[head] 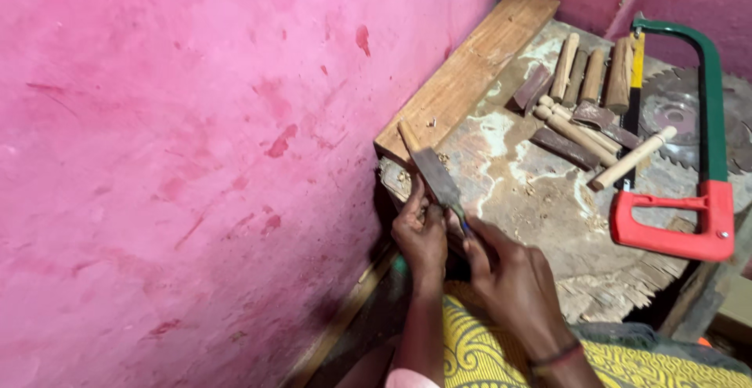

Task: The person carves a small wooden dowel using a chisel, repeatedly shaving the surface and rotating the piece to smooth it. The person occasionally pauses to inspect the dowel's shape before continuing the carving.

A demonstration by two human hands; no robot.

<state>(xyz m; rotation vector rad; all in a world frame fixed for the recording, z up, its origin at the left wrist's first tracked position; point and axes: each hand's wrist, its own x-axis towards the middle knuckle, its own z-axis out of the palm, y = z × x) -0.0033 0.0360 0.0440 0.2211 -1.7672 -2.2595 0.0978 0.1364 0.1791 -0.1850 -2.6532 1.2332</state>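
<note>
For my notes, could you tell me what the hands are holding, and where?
Both hands share a flat metal file: the right hand grips its near end, and the left hand steadies it beside that.

Left hand [421, 235] and right hand [509, 274] together — fingers curled, closed.

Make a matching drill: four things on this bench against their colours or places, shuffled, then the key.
Things:
1. hacksaw
2. flat file
3. wooden pegs
4. plank

Descriptions:
A. lying along the pink wall
B. green frame, red handle
C. held in both hands
D. pale, grouped near the far corner

Pairs: 1-B, 2-C, 3-D, 4-A
</note>
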